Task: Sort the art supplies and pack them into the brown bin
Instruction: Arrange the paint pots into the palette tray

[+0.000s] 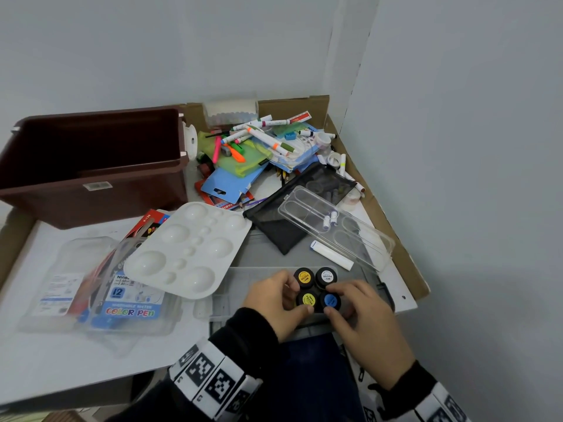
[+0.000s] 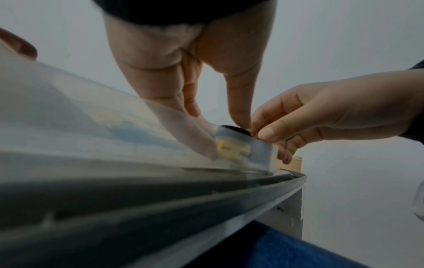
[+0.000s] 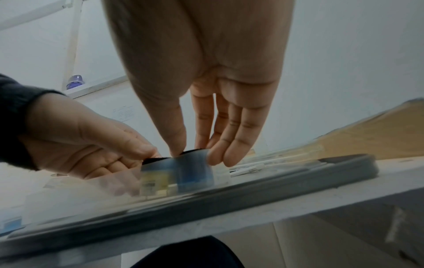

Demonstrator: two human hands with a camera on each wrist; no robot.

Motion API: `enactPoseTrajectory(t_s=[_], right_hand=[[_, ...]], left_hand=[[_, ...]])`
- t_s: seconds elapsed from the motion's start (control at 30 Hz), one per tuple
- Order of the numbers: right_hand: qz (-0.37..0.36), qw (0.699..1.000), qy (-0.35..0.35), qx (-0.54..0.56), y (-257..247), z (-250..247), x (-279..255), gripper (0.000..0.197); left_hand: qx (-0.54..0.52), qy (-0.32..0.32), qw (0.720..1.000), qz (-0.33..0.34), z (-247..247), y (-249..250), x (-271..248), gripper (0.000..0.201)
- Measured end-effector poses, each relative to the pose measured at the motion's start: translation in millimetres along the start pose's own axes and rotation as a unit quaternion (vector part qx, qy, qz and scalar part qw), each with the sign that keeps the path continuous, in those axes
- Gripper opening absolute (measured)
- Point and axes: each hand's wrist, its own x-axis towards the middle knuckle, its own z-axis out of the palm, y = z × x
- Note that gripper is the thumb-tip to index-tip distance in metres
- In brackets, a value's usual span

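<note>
Brown bin (image 1: 91,166): set at the far left of the table (image 1: 61,354), open at the top; what shows of its inside is dark, and nothing can be made out there.
Paint pots (image 1: 316,289): four small black-lidded pots are clustered in a square on a grey tray (image 1: 240,281) at the near edge (two yellow labels, one white, one blue).
Left hand (image 1: 274,303): fingers are curled round the near yellow pot (image 1: 307,299).
Right hand (image 1: 362,315): thumb and fingertips are pinched on the blue pot (image 1: 330,300).
Other containers: a clear case (image 1: 335,226) is seen with two small caps inside; a black mesh pouch (image 1: 301,205) lies under its far end, contents unclear.
Palette (image 1: 189,248): a white mixing tray is propped on a boxed colour pen set (image 1: 122,300).
Hard to make out: both wrist views are smeared by motion blur.
Surface and room: markers (image 1: 262,135) are heaped on cardboard (image 1: 396,239) in a pale-walled corner.
</note>
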Motion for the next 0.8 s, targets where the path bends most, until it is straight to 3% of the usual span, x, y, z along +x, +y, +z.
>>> enactPoseTrajectory(t_s=[0.27,0.43,0.6,0.8], right_hand=[[0.005,1.0,0.012,0.015,3.5,0.5,0.7,0.024],[0.011,1.0,0.0,0.014,3.8,1.2,1.7,0.021],[0.034,0.997,-0.061,-0.022,2.3,-9.8,10.6,0.02],[-0.03,0.994,-0.1,-0.035,-26.9,-45.8,64.3,0.009]], left_hand=[[-0.009,-0.001,0.999,-0.03,-3.8,-1.7,5.8,0.029],[0.06,-0.003,0.998,-0.021,-3.0,0.8,3.4,0.021],[0.089,-0.023,0.996,0.006,-19.4,9.9,-1.8,0.013],[0.076,0.069,0.994,0.044,-84.4,33.9,23.4,0.015]])
